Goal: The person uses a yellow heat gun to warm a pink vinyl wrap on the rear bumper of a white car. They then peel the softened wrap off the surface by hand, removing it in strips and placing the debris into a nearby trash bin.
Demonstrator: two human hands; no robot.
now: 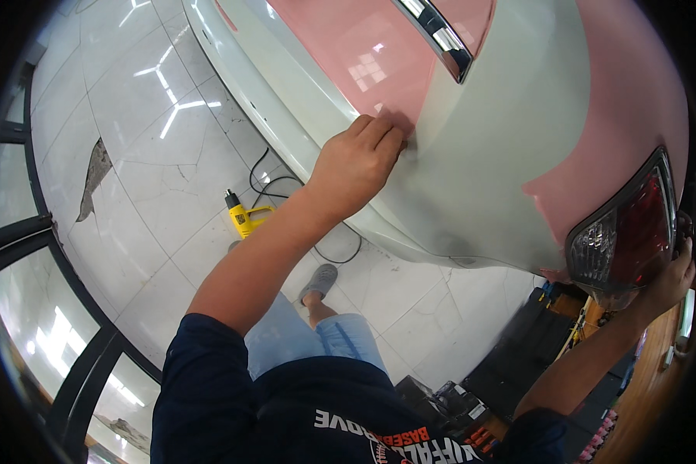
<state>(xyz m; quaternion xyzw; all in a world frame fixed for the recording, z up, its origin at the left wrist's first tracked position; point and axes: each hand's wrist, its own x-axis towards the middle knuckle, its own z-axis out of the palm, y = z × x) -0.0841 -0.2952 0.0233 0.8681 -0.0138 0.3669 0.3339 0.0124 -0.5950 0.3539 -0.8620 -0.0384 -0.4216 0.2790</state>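
A car body panel [487,147] in pale white fills the upper right, partly covered by glossy pink film [371,58]. My left hand [359,158] reaches up to the film's lower corner, its fingers curled together and pinching at the edge; the fingertips are partly hidden. At far right, my right hand [673,274] is closed beside the outer edge of a red and clear tail light [626,228]. A small dark object [684,224] shows by its fingers, but what they grip is unclear. More pink film [603,147] with an uneven edge borders the light.
A yellow heat gun [243,216] with a black cord [356,251] lies on the tiled floor [131,224], left of the car. Dark-framed glass [46,309] lines the left. Black boxes [448,402] and a wooden surface [642,387] are at lower right.
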